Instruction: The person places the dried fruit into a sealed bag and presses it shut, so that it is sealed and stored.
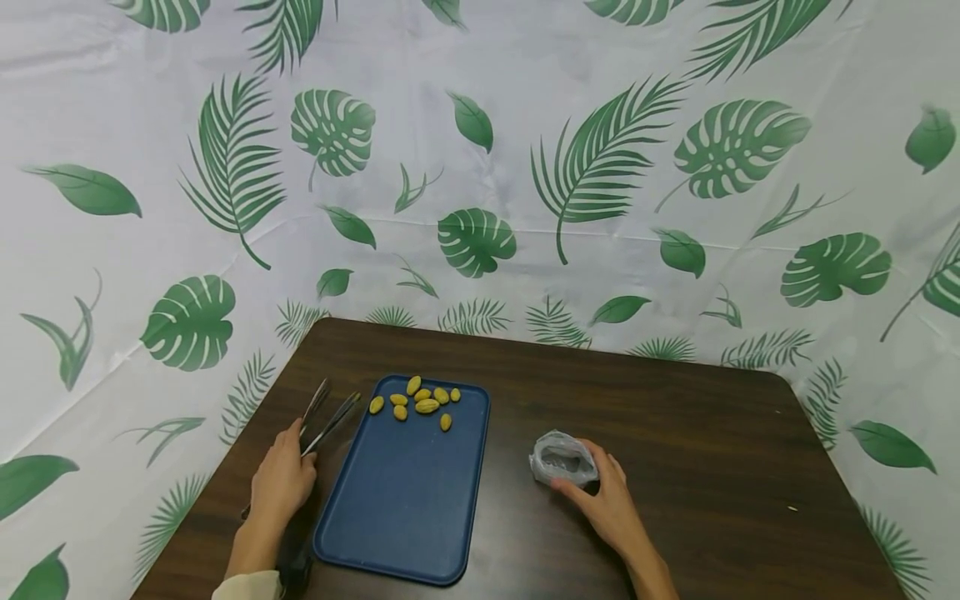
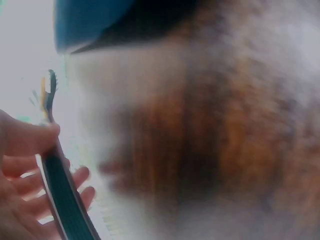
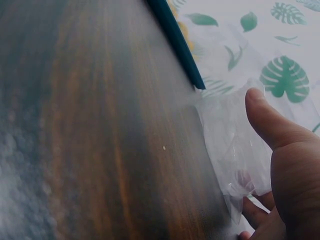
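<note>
At the tray's left side, my left hand (image 1: 283,477) grips metal tongs (image 1: 331,426). Their two arms are spread, tips pointing away from me. In the left wrist view the thumb presses on the tongs (image 2: 67,195). My right hand (image 1: 613,510) holds a clear plastic bag (image 1: 543,468) standing with its mouth up and open, thumb in front and fingers around the far right side. The blue tray (image 1: 405,500) lies between the hands. Several small oval yellow pieces (image 1: 427,407) are scattered at its far end.
The dark wooden table (image 1: 675,433) extends right of the bag, with a tiny pale scrap (image 1: 792,508) on it. Behind the table's far edge hangs a white cloth (image 1: 510,183) printed with green leaves. Most of the left wrist view is blurred.
</note>
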A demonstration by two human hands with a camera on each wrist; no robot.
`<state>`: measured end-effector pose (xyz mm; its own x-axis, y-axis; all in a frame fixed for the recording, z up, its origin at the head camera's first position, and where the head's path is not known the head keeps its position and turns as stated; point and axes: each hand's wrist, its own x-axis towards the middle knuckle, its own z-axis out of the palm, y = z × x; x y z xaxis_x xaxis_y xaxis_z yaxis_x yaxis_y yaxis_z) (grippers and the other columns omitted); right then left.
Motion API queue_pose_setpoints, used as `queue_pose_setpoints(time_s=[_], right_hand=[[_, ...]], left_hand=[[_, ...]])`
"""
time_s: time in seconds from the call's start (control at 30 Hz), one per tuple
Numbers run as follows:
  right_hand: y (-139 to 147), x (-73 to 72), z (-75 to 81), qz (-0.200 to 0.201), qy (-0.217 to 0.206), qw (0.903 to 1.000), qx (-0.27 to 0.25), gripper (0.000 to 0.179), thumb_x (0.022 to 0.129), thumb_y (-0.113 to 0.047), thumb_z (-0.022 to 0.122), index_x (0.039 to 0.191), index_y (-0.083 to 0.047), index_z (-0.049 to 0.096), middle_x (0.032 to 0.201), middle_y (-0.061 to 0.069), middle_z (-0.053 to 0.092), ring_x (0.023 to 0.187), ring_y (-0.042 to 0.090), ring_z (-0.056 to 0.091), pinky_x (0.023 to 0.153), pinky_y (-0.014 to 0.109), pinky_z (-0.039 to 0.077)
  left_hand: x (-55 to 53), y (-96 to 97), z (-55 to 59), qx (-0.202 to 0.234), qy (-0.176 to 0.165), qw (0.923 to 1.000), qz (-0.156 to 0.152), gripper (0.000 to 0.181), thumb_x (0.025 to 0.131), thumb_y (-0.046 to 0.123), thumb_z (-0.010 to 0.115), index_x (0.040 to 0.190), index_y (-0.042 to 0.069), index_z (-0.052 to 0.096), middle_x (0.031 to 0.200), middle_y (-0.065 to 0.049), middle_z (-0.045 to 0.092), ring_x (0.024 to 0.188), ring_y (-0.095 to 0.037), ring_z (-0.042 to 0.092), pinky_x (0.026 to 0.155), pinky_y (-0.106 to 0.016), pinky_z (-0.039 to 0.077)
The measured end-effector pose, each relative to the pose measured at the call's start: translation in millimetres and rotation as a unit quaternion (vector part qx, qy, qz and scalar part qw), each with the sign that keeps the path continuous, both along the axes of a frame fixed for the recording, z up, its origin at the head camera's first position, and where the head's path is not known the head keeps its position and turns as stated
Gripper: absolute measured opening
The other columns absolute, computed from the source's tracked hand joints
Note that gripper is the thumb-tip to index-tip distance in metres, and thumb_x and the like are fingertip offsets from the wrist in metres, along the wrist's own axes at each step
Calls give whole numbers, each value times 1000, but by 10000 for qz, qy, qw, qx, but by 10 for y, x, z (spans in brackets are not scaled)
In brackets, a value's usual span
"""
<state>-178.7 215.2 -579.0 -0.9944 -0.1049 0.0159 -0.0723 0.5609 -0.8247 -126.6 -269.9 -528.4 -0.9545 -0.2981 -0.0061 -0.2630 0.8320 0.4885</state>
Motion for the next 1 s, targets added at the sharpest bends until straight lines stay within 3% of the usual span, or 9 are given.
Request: queue_pose_setpoints(time_s=[0.17,0.27,0.43,0.63,1.0], right_hand=[[-5,3,-1,-26,-18,10000,35,80,84,-49,83,149,-25,45,149,12,54,151,46,23,109,78,27],[-3,1,-7,-28,-57,10000,3,80,84,-49,84,149,-26,44,147,11,55,150,42,26,108,74,31],[0,-4,0,-16,-63,9998,-164,78,84,-46,84,148,-22,46,144,11,56,146,41,31,108,70,33],[9,-15,20,-72,-161,9994,-286,76,85,-45,84,146,-21,47,143,11,54,139,36,38,108,64,35],[8,-20,12,-98,-115,9996,-238,75,84,-46,84,146,-22,49,142,10,56,141,36,37,108,64,35]], left_hand=[[13,-2,-55,-46,577,9983,-117,65,99,10,59,157,-6,33,146,-34,48,126,-56,54,92,-71,46],[5,-9,-76,36,725,9973,-144,66,99,11,60,157,-4,33,147,-33,49,128,-55,53,95,-71,45],[-7,-31,-90,304,645,9973,-183,67,101,12,61,159,-2,31,152,-32,45,133,-55,49,101,-71,42],[17,-31,-22,536,550,9970,-132,68,101,12,60,160,-2,30,150,-32,46,131,-54,52,103,-69,42],[88,15,88,952,788,9923,18,66,99,12,64,158,-1,37,132,-32,63,120,-50,62,99,-64,47]])
